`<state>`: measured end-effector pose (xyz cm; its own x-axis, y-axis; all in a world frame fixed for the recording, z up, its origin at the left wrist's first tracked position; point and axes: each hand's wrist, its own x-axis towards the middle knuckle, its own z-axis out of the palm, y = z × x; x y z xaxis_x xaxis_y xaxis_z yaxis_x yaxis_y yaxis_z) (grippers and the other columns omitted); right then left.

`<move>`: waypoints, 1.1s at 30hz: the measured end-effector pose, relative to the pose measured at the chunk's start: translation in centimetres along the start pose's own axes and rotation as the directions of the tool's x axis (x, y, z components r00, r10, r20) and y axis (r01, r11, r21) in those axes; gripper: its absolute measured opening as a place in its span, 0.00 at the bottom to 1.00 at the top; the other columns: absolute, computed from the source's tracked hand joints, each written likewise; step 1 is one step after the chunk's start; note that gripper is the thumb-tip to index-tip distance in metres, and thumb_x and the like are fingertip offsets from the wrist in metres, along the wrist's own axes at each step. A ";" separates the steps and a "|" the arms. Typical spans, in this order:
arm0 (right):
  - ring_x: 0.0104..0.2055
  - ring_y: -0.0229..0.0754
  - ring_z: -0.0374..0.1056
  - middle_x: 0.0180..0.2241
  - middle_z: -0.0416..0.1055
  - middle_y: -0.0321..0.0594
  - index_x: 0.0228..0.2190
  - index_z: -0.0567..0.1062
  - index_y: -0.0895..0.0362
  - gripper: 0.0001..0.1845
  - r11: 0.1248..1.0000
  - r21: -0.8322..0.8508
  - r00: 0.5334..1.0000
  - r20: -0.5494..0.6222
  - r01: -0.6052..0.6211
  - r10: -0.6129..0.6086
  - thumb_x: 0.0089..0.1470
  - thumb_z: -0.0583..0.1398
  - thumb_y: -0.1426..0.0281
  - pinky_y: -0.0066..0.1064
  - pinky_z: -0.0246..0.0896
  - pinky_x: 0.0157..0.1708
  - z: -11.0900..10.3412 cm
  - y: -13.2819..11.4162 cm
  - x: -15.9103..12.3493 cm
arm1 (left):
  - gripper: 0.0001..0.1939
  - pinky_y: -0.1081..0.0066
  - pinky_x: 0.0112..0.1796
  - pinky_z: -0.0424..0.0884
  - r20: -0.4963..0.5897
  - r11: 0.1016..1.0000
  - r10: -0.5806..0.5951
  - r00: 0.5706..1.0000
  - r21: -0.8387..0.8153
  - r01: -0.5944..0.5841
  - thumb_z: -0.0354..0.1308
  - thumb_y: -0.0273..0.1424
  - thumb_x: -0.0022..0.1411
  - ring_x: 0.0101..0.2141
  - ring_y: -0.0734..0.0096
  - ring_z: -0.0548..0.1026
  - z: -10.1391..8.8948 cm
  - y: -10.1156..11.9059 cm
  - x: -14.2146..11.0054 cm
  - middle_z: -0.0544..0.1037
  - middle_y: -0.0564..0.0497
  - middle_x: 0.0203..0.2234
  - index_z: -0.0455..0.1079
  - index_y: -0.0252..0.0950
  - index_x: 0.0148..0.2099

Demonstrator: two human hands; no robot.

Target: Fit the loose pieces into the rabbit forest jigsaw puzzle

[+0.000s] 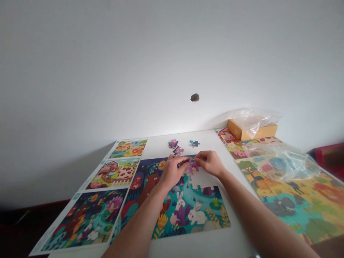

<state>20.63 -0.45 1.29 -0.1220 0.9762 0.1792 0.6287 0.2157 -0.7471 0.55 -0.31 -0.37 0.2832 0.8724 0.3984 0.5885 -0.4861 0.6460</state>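
A partly joined forest jigsaw puzzle with white rabbits and a bear lies flat on the white table. Over its upper right part, my left hand and my right hand meet, fingertips pinched at either side of a purple puzzle piece. My fingers cover part of that piece, so I cannot tell whether it is joined to its neighbours. Just beyond the hands lie loose purple pieces and a separate teal and dark blue piece.
A picture sheet with three printed scenes lies on the left. To the right are a yellow animal puzzle, crumpled clear plastic and an orange box under more plastic. A white wall with a hole rises behind.
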 end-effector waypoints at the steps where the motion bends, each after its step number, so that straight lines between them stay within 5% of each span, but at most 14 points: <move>1: 0.28 0.40 0.69 0.24 0.77 0.36 0.27 0.80 0.54 0.10 1.000 0.004 1.000 -0.002 0.001 -0.001 0.50 0.60 0.63 0.27 0.59 0.29 0.1 0.0 0.0 | 0.12 0.64 0.43 0.72 -0.007 1.000 -0.004 1.000 -0.002 0.004 0.61 0.29 0.60 0.40 0.61 0.75 0.0 0.0 0.0 0.82 0.50 0.35 0.78 0.43 0.46; 20: 0.26 0.37 0.66 0.24 0.75 0.36 0.36 0.81 0.54 0.13 0.995 0.079 0.998 -0.022 0.059 -0.058 0.52 0.60 0.63 0.27 0.56 0.27 0.7 0.2 0.1 | 0.17 0.64 0.44 0.72 -0.068 0.999 -0.031 0.997 -0.041 0.029 0.60 0.28 0.60 0.39 0.63 0.77 0.2 -0.3 0.0 0.80 0.50 0.34 0.74 0.42 0.52; 33: 0.25 0.38 0.66 0.23 0.74 0.36 0.31 0.81 0.55 0.11 0.995 0.093 0.999 -0.014 0.048 -0.047 0.52 0.60 0.64 0.26 0.56 0.26 0.8 0.2 0.0 | 0.12 0.66 0.41 0.73 -0.062 0.998 -0.051 0.997 -0.040 0.049 0.59 0.29 0.61 0.37 0.64 0.78 -0.1 0.1 0.0 0.80 0.49 0.34 0.77 0.41 0.47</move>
<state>20.11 -0.39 0.61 -0.1405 0.9646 0.2231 0.5484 0.2635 -0.7937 0.54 -0.33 -0.28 0.2050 0.8912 0.4047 0.5712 -0.4447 0.6899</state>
